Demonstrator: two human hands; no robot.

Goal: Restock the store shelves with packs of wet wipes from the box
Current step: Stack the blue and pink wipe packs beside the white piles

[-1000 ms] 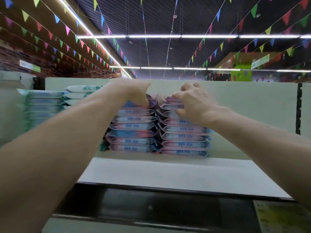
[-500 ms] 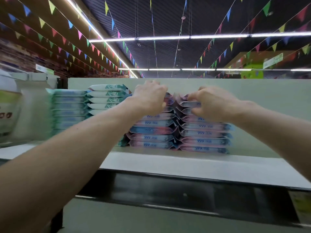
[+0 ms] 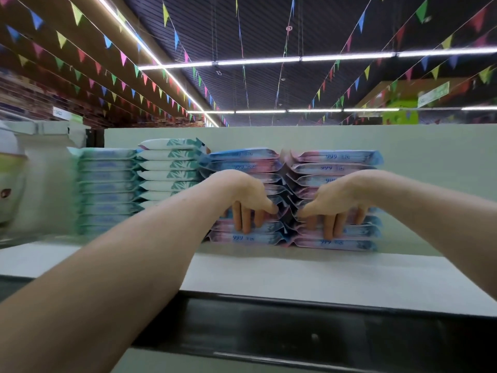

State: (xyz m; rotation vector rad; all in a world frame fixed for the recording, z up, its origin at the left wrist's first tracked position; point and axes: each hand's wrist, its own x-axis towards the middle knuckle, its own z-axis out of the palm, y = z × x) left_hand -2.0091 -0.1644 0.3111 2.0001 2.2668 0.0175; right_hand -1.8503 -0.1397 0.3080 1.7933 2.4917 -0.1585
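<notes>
Left hand (image 3: pixel 248 196) and right hand (image 3: pixel 337 199) pressed straight, slightly spread fingers against the pink-blue wipe stacks (image 3: pixel 243 166), probably to square them.

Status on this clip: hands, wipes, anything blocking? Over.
Left hand presses left pink-blue stack, fingers straight down; right hand same on right pink-blue stack. Stack ends touching on the shelf. Nothing blocking.
</notes>
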